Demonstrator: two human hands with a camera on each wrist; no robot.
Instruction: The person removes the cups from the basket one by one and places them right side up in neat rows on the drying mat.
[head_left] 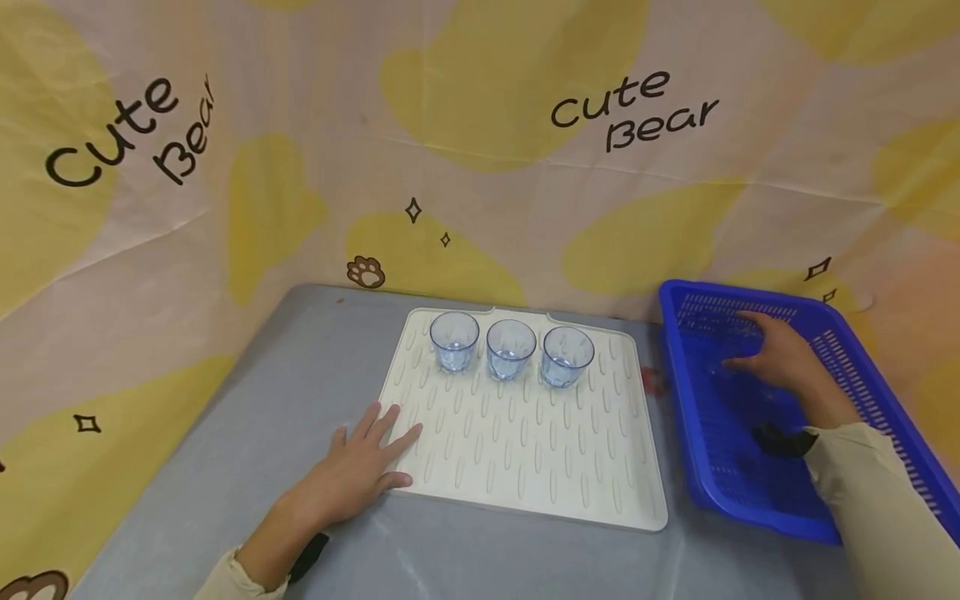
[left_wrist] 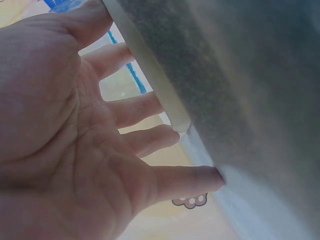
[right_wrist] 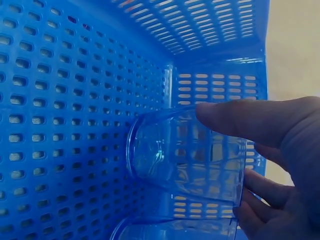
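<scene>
Three clear bluish glasses stand in a row along the far side of a white ridged drying mat point(head_left: 517, 442): a left glass point(head_left: 454, 342), a middle glass point(head_left: 511, 350) and a right glass point(head_left: 567, 358). My left hand point(head_left: 360, 467) is spread at the mat's near left corner, fingertips on its edge. Inside a blue perforated basket point(head_left: 693, 450), my right hand point(head_left: 780, 354) holds a clear glass point(right_wrist: 175, 155) near its base. The thumb lies along its side, and the other fingers are partly hidden behind it. This glass has its rim toward the basket floor.
Another glass point(right_wrist: 175, 230) lies close beside the held one in the basket. The basket stands right of the mat on a grey table point(head_left: 300, 367). A patterned cloth point(head_left: 480, 150) rises behind the table and along its left side.
</scene>
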